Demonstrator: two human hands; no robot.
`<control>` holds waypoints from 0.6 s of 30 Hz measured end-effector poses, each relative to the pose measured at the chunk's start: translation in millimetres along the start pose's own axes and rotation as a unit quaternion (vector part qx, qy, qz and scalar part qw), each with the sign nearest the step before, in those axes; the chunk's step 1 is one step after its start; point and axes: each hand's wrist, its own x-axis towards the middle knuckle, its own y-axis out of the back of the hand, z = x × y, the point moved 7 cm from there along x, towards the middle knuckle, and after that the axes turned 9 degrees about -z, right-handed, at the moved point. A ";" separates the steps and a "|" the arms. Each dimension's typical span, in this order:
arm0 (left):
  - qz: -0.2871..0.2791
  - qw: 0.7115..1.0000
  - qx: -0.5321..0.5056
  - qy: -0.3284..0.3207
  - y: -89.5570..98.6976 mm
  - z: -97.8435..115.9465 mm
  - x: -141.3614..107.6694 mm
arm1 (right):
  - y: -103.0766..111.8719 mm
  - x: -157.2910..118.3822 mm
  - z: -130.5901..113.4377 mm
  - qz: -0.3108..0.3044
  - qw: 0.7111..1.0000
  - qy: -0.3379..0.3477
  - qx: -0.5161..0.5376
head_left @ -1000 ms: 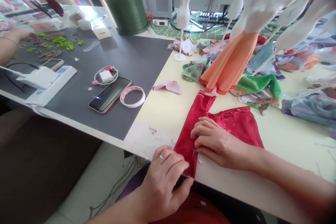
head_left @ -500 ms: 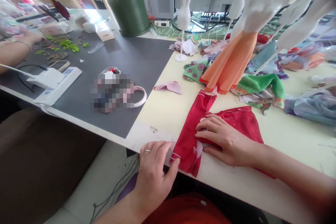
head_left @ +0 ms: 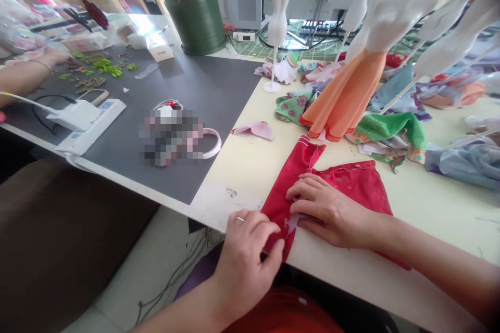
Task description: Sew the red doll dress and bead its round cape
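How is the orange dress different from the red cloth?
The orange dress hangs on a white doll form, but the red cloth lies on the table. The orange dress flares out in soft folds, while the red cloth is folded under the left hand and right hand. The orange dress looks plain; the red cloth shows a faint pattern. Both are thin fabric.

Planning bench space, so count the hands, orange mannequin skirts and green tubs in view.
Left hand: 1
Right hand: 1
Co-worker's hand: 1
Orange mannequin skirt: 1
Green tub: 1
Total: 5
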 end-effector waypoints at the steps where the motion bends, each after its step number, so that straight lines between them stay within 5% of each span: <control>1: -0.013 1.000 -0.004 0.004 -5.3 2.9 1.7 | 0.0 0.6 0.2 -0.001 1.000 0.000 0.001; 6: -0.047 0.998 0.005 0.028 -21.4 2.9 5.8 | -0.1 1.0 1.4 -0.004 1.000 0.006 0.005; 18: -0.041 0.999 0.005 0.033 -21.4 1.5 7.3 | -0.9 0.1 4.3 0.006 1.000 0.017 0.013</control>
